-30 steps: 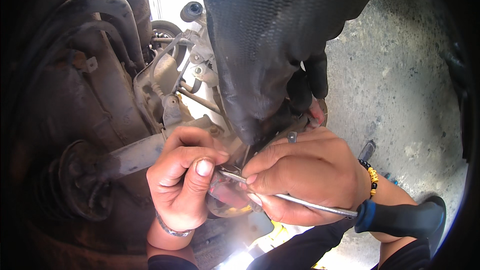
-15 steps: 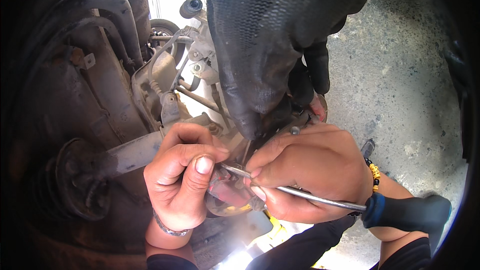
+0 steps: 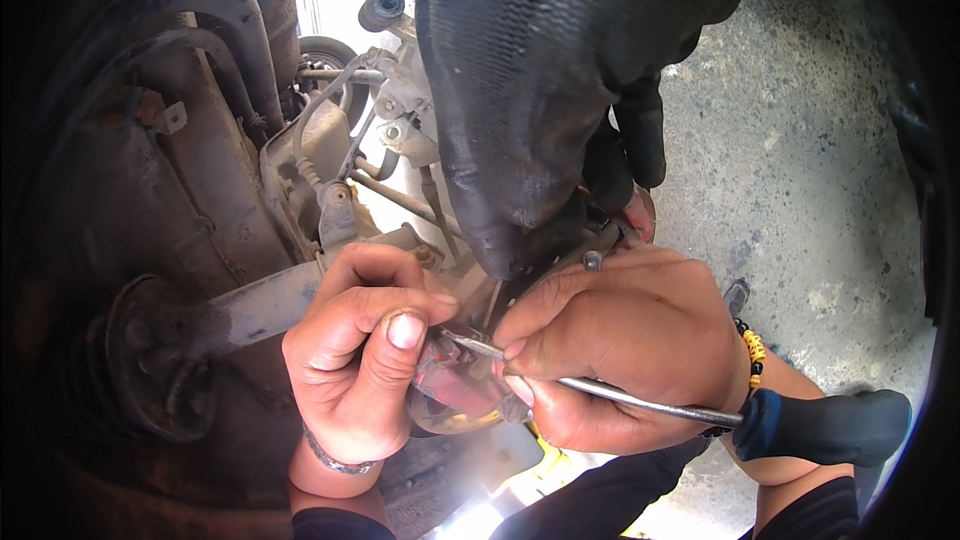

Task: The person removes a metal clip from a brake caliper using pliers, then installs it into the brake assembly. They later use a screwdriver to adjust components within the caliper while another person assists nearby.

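My right hand [image 3: 640, 345] is closed around the thin metal shaft of a screwdriver [image 3: 830, 428], whose dark handle with a blue collar sticks out to the right. Its tip reaches left to a part with red patches [image 3: 455, 380], low between my hands. At the tip, my left hand [image 3: 355, 365] is closed in a pinch, thumb against forefinger; what lies in the pinch is hidden. Just above my hands, another person's black-gloved hand [image 3: 540, 70] reaches down onto the same assembly and covers much of it.
On the left are dusty vehicle underside parts: a metal shaft [image 3: 265, 310] with a ribbed dark boot [image 3: 160, 360], and a curved black hose [image 3: 225, 15]. A bracket with bushings [image 3: 395, 130] stands behind. Speckled concrete floor [image 3: 790, 180] spreads to the right.
The screwdriver handle and my right hand have shifted slightly right. The gloved hand has moved a little right too. My left hand keeps its pinch almost in place.
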Demonstrator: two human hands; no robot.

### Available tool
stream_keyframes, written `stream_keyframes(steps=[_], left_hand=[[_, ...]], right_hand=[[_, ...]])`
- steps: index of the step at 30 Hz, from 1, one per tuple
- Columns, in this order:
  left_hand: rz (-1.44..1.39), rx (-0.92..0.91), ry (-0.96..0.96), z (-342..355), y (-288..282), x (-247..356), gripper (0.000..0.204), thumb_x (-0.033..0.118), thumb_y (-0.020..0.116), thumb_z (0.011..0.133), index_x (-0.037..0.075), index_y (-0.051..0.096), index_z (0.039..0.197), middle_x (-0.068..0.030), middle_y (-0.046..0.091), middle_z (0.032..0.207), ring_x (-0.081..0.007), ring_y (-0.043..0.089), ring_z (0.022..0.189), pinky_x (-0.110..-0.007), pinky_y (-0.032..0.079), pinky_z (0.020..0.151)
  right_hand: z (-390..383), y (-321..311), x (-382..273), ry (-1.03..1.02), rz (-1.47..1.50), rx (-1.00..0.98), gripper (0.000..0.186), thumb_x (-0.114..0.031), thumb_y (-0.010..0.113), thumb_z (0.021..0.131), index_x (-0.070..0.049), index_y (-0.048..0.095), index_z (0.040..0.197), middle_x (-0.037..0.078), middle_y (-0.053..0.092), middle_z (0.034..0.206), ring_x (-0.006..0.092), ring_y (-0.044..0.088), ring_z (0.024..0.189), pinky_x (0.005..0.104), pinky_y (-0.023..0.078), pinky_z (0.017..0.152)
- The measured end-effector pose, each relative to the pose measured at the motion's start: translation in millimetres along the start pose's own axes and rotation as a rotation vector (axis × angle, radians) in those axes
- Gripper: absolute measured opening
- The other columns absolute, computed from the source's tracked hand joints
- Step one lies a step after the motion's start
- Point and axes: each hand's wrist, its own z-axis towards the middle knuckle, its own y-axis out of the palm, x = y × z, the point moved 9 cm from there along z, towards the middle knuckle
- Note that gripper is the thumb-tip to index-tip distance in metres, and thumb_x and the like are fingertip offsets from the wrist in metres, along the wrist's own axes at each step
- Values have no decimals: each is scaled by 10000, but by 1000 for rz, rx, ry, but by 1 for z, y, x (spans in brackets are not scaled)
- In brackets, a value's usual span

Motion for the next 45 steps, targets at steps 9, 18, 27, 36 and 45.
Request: stream_keyframes(steps=[9, 18, 27, 36, 45], left_hand=[[17, -8, 6, 0, 0, 0, 203, 176, 633, 959, -10, 711, 934, -117, 599, 937, -159, 572, 835, -280, 462, 766], [46, 22, -43, -2, 0, -2, 315, 263, 622, 954, -39, 687, 890, -145, 566, 905, -212, 550, 835, -343, 466, 798], [6, 4, -17, -1, -2, -2, 208, 186, 641, 957, -7, 719, 951, -111, 597, 947, -144, 558, 824, -263, 453, 751], [11, -10, -3, -1, 0, -1, 211, 182, 631, 962, -11, 716, 945, -114, 594, 943, -151, 561, 826, -273, 457, 757], [16, -11, -3, 0, 0, 1, 206, 180, 635, 959, -10, 715, 945, -120, 595, 940, -160, 568, 833, -279, 459, 762]], right_hand=[[0, 0, 1, -2, 15, 16, 192, 1, 718, 703, -66, 636, 862, 95, 709, 825, 271, 707, 687, 340, 555, 591], [2, 1, 4, 73, 10, -88, 180, -28, 726, 745, -72, 637, 895, 95, 715, 847, 262, 707, 698, 323, 551, 613], [2, 2, 3, 51, 20, -51, 217, 1, 724, 714, -70, 633, 898, 96, 709, 838, 265, 697, 672, 325, 545, 594], [1, 0, 2, 0, 35, 9, 195, 5, 719, 699, -57, 627, 860, 104, 706, 828, 268, 694, 659, 339, 548, 579], [1, 0, 1, 8, 54, 1, 198, 7, 714, 710, -58, 631, 877, 104, 706, 836, 268, 701, 676, 337, 551, 581]])
